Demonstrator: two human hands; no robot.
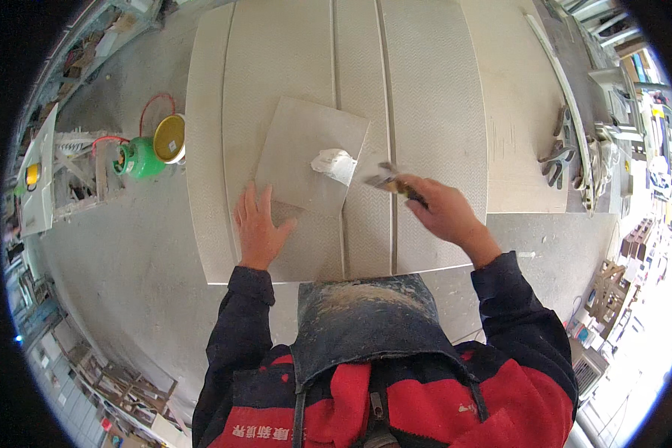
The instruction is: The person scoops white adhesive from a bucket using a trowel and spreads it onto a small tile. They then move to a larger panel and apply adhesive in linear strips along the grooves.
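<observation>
A thin square board (291,149) lies at an angle on a large textured panel (440,89) with long grooves. On the board's right side sits a lump of white paste (334,164). My left hand (257,224) is spread, its fingertips at the board's lower left edge and its thumb out to the right. My right hand (448,213) is closed round the dark and yellow handle of a putty knife (384,182). The blade points left, just right of the paste and apart from it.
Left of the panel stand a green gas cylinder (140,158) with a red hose and a yellow-lidded bucket (169,139). Dark clamps (558,157) lie on the brown board (519,149) at the right. A dusty dark apron (366,313) hangs against the panel's near edge.
</observation>
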